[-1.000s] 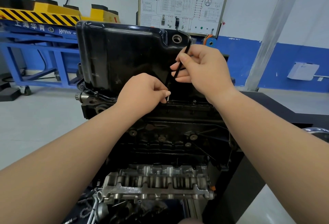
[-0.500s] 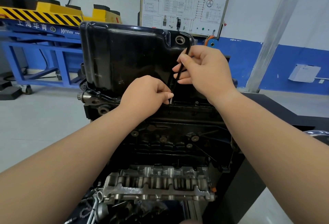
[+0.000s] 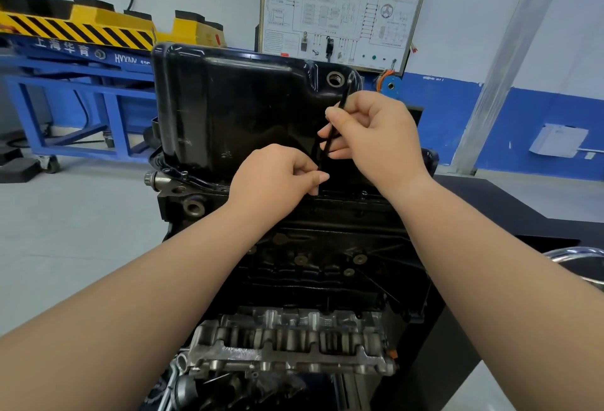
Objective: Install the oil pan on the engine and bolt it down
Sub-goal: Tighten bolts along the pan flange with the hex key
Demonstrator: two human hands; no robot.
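A glossy black oil pan (image 3: pixel 242 106) sits on top of the upturned black engine block (image 3: pixel 327 247). Its drain hole (image 3: pixel 335 78) is at the upper right. My right hand (image 3: pixel 376 136) pinches a thin black hex key (image 3: pixel 336 116) that runs down toward the pan's near flange. My left hand (image 3: pixel 277 178) pinches a small silver bolt (image 3: pixel 316 190) at the flange, right at the lower end of the key. The key's tip is hidden between my fingers.
The silver cylinder head (image 3: pixel 287 342) is at the bottom of the engine. A black stand surface (image 3: pixel 490 201) lies to the right. A blue and yellow lift frame (image 3: pixel 81 61) stands at the back left, a wiring training board (image 3: pixel 340 8) behind the pan.
Both hands stay at the same flange bolt. My right hand has turned the hex key slightly; my left thumb has shifted on the bolt. The view drifted a little.
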